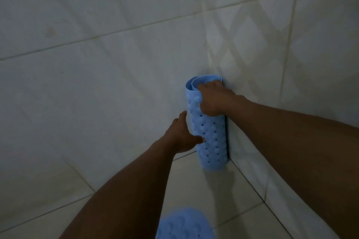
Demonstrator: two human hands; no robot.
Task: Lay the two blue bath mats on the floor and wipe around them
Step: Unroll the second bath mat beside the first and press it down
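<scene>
Snugly, right fingers [209,85] around rolled mat [210,137].

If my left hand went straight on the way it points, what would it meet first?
The left hand holds the side of the rolled blue mat, so it would press into that roll first. The tiled wall lies behind, though depth is unclear.

Two blue bath mats [210,137] [184,225], two hands [183,137] [213,101], two tiled walls [97,64] [314,60], one tiled floor [194,190]
</scene>
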